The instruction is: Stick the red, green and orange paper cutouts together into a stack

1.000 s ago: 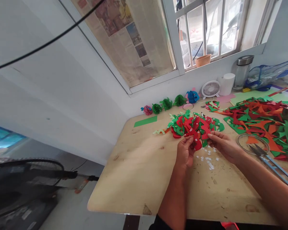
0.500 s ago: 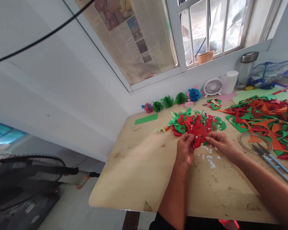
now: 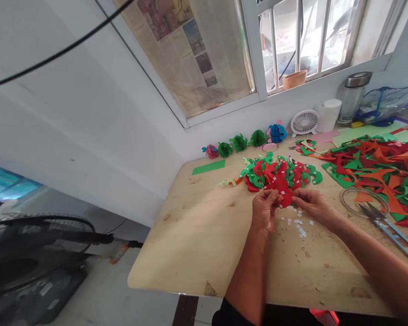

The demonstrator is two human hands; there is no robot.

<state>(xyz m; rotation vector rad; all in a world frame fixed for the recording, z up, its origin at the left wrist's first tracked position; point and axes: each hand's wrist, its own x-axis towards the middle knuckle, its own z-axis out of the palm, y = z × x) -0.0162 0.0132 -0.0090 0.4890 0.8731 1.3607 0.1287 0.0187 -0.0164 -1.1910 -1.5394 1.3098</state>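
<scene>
Between my two hands is a red paper cutout [image 3: 285, 198] with small white squares on it. The fingers of my left hand [image 3: 266, 207] pinch its left edge. Those of my right hand [image 3: 308, 202] are closed on its right edge. Just behind lies a heap of red and green paper cutouts [image 3: 258, 171], many dotted with white squares; the held piece overlaps the front of this heap. Small white paper squares [image 3: 299, 225] are scattered on the wooden table [image 3: 190, 244] below my hands.
Thread snips [image 3: 391, 231] and a clear tape ring [image 3: 347, 203] lie at the right, beside a large pile of paper scraps [image 3: 370, 158]. Folded paper figures [image 3: 240, 142], a small white fan [image 3: 304, 122] and a glass bottle [image 3: 352, 99] line the wall. A green strip [image 3: 208, 167] lies at back left.
The red cutout has turned in my fingers, and my hands sit slightly closer together on it. The whole view has shifted a little.
</scene>
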